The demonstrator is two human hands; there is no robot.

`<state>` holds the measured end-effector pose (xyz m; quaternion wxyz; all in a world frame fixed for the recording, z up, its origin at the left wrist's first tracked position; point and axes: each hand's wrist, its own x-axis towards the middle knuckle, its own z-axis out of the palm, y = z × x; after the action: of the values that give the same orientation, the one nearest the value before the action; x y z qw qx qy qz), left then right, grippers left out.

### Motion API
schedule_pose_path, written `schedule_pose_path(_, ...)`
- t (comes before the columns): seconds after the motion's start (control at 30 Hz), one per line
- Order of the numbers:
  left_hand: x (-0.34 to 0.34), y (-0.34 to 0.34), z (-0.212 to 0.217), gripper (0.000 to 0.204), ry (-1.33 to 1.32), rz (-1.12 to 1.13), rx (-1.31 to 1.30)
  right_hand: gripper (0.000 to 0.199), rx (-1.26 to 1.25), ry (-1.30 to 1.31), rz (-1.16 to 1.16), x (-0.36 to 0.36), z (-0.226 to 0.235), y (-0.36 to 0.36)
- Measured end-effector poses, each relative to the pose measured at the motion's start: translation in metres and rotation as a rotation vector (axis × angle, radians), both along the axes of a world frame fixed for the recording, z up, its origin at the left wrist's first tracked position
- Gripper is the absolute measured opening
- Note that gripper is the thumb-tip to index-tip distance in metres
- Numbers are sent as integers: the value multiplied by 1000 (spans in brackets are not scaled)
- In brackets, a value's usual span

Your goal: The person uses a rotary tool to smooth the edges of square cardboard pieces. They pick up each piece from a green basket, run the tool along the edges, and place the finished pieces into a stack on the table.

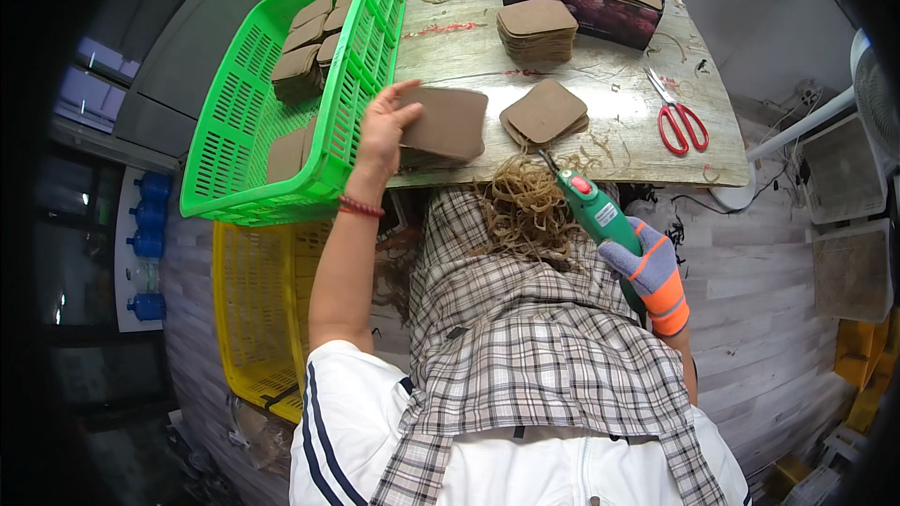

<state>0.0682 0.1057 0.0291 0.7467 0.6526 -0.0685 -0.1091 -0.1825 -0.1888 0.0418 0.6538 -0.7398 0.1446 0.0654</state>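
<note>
My bare left hand (382,131), with a red bead bracelet at the wrist, has its thumb and fingers closed at the left edge of a brown rounded-corner sheet (448,122). That piece is over the near edge of the table, beside the green crate. In a grey and orange glove, my right hand (649,272) grips a green handheld power tool (598,211) with a red button. The tool's thin metal tip points toward a small pile of similar brown sheets (546,112). Tangled brown trimmings (530,201) lie in my lap on the checked apron (553,356).
A green crate (248,192) holding stacked brown sheets stands left. Behind are another stack (537,33) and a dark box (586,11) of stacks. Red-handled scissors (682,128) lie on the worn table (441,47). Below left sits a yellow crate (248,319); a fan (877,84) stands right.
</note>
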Motion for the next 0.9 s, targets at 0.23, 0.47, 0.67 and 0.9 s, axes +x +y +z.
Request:
schedule_pose_path(0.23, 15, -18, -37, 47, -961, 418, 1151, 39, -33, -33, -85, 0, -14, -12)
schedule_pose_path(0.47, -18, -143, -59, 67, -937, 26, 1519, 39, -15, -11, -190, 1, -25, -17)
schedule_pose_path(0.67, -21, -162, -80, 57, -709, 113, 1209, 37, -19, -9, -247, -1, -32, -25)
schedule_pose_path(0.9, -33, -163, -74, 34, -203, 167, 393, 30, 51, -2, -296, 3, -34, -26)
